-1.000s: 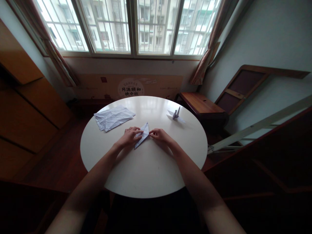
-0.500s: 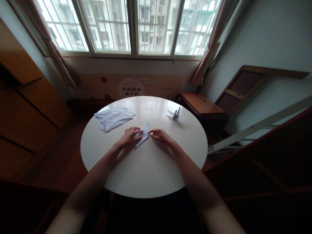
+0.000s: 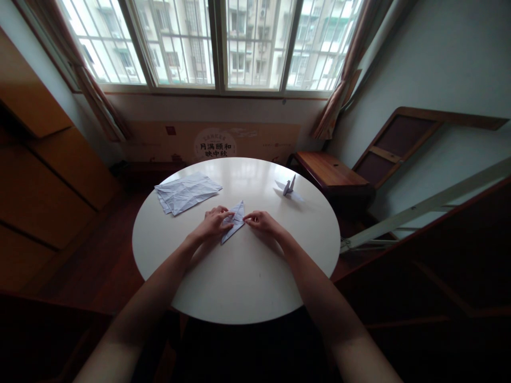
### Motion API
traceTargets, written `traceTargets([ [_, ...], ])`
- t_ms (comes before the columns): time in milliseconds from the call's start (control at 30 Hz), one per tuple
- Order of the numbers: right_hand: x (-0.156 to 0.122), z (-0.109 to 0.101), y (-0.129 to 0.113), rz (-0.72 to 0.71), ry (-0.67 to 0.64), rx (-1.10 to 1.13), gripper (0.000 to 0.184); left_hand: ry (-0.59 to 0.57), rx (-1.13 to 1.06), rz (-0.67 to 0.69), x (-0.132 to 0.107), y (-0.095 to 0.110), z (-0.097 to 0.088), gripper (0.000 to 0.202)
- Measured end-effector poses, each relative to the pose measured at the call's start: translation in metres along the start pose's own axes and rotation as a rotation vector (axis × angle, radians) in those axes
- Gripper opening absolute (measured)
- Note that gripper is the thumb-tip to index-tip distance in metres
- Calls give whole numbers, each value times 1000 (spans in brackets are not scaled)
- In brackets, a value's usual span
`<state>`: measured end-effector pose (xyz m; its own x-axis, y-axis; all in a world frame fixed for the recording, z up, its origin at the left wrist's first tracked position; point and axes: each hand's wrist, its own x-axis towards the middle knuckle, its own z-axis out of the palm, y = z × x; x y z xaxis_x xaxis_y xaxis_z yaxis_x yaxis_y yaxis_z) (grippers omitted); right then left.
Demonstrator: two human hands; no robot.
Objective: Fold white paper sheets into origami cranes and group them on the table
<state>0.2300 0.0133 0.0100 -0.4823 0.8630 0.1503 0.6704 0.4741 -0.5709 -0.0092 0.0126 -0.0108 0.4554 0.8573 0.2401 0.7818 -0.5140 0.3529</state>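
A folded piece of white paper (image 3: 237, 219), pointed at its top and bottom ends, lies on the round white table (image 3: 235, 287). My left hand (image 3: 216, 221) grips its left side, thumb and fingers bent over the paper and partly covering it. From the right, my right hand (image 3: 261, 221) pinches the paper's right edge between thumb and forefinger. Beyond my right hand stands a folded paper crane (image 3: 289, 187) with its wings spread. Several creased paper sheets (image 3: 187, 192) lie in a stack beyond my left hand.
A wooden bench (image 3: 329, 169) stands past the table's far right edge. Wooden cabinets (image 3: 48, 186) line the left side. A barred window (image 3: 215, 42) with tied curtains is at the back, above a printed banner (image 3: 255, 139). A pale metal rail (image 3: 423, 205) slants on the right.
Almost nothing differs. Both hands keep their places on the folded paper; the paper's right part appears slightly flatter and wider beside my right fingertips.
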Motion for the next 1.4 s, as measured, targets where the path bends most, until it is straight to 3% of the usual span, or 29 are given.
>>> traceTargets([
  [233, -1, 0, 0, -10, 7, 1, 25, 84, -94, 128, 0, 9, -9, 38],
  [533, 0, 2, 3, -17, 4, -1, 25, 97, -210, 240, 0, 12, -8, 31],
  [700, 1, 2, 3, -16, 5, -10, 26, 201, -90, 97, -1, 15, -13, 27],
  [1100, 0, 1, 1, 0, -4, -5, 27, 170, -50, -179, -2, 19, -20, 20],
  [1400, 0, 1, 2, -9, 3, 6, 26, 125, 11, -215, -1, 16, -17, 23],
])
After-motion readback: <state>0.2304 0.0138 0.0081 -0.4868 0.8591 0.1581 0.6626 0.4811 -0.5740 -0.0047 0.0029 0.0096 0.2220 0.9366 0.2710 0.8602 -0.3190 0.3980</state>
